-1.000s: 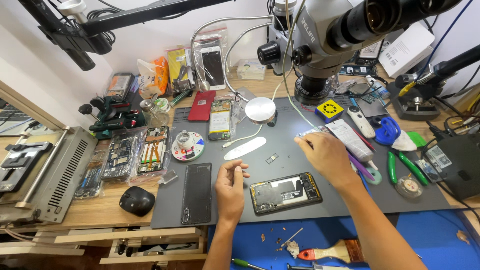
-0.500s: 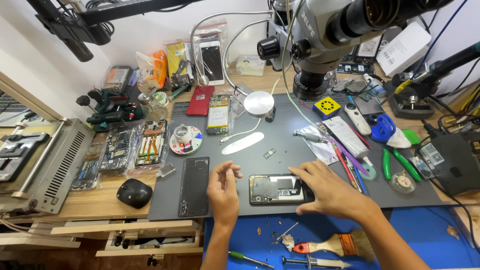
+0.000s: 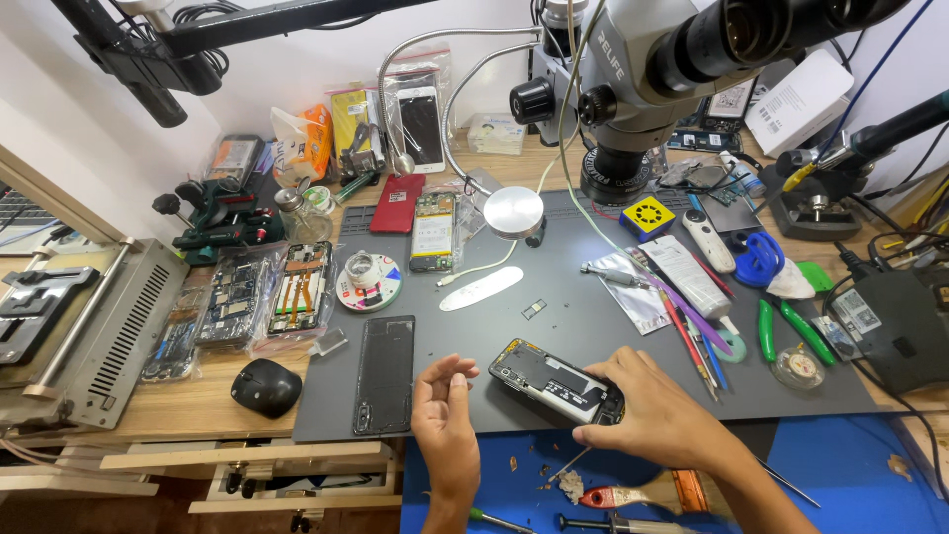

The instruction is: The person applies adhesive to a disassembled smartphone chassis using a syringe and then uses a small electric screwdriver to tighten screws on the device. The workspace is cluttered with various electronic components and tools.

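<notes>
An opened black phone [image 3: 545, 377] with its back off lies tilted near the front edge of the grey work mat [image 3: 593, 326]. My right hand [image 3: 657, 420] grips the phone's right end. My left hand [image 3: 445, 420] hovers just left of the phone, thumb and forefinger pinched together on something too small to make out. A black phone back cover [image 3: 385, 374] lies flat on the mat to the left of my left hand.
A microscope [image 3: 672, 59] hangs over the mat's back. Tweezers, cutters [image 3: 786, 331] and tubes lie to the right. Phone boards [image 3: 297, 287], a tape roll [image 3: 367, 280] and a black mouse [image 3: 265, 387] sit to the left. Screwdrivers [image 3: 613, 497] lie on the blue mat in front.
My right hand came back from the tools at the right and took hold of the phone, lifting and turning its right end. My left hand stayed beside the phone.
</notes>
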